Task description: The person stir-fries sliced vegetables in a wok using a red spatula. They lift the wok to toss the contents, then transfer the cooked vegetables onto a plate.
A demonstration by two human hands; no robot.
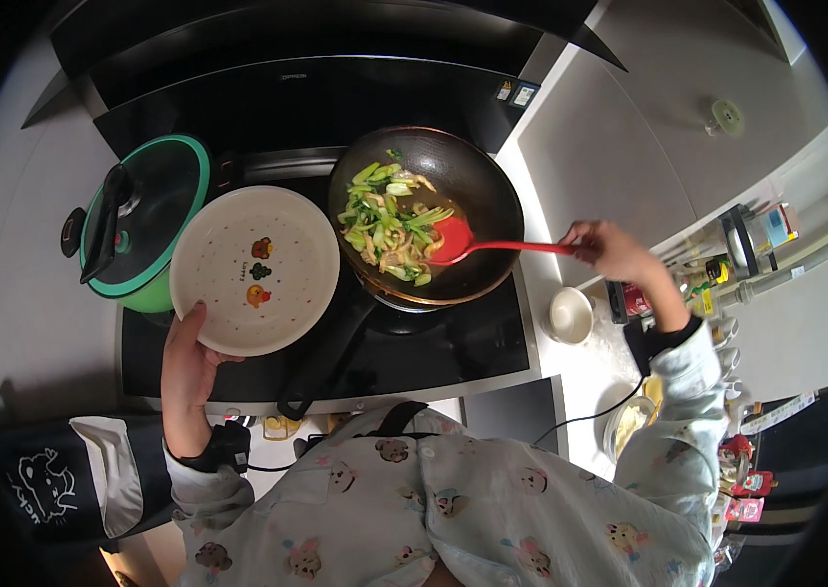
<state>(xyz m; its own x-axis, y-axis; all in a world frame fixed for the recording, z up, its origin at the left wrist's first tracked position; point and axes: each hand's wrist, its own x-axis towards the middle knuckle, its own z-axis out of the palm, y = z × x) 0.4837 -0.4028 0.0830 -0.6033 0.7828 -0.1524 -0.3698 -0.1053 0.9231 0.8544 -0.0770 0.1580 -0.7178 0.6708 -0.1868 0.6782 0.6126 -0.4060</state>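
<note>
My left hand (pixel 194 352) grips the near left rim of a white ceramic plate (pixel 223 249) with small bear and tree pictures and nothing on it. Just right of the plate, a dark wok (pixel 473 176) stands over the right burner. Cooked green vegetables and pale pieces, perhaps meat (pixel 385 227), lie in the wok's left half. My right hand (pixel 605 249) holds the handle of a red spatula (pixel 454 241), whose blade rests against the food's right side. The wok's long black handle (pixel 333 352) points toward me, partly below the plate.
A green pot (pixel 150 290) with a glass lid stands on the left of the black cooktop (pixel 458 352). A small white bowl (pixel 571 317) and a bowl of pale food (pixel 630 425) are on the right counter. Bottles and jars line the right wall. A range hood (pixel 296 95) spans the back.
</note>
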